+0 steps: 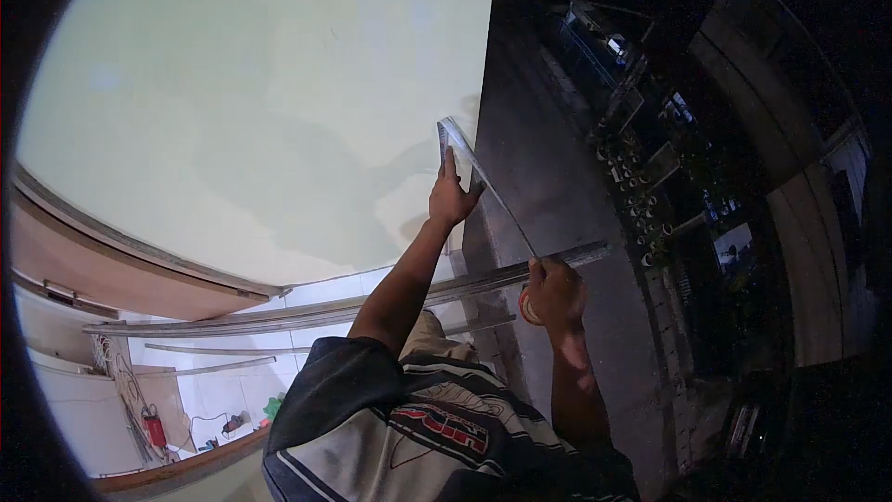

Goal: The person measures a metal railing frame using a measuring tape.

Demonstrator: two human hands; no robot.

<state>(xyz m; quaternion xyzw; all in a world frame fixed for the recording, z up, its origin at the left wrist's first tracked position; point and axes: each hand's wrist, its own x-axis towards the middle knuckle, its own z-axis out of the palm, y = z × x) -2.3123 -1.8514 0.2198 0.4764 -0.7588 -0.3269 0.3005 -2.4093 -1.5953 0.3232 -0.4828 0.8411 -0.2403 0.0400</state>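
The left hand [453, 195] is pressing, fingers stretched flat, the drawn-out measuring tape [469, 153] onto the wall [260, 84] edge, while at its 5 o'clock the right hand [555, 293] is gripping the tape case [529, 309] closed-fisted above a metal channel [279, 316], with no mark showing yet.

**Bright panel, murky right side**

Fisheye distortion bends every line and blacks out the frame's corners. The pale panel [232, 112] is evenly lit, with soft grey shadows beside the left hand [452, 197]. Everything beyond its right edge is dim and grainy.
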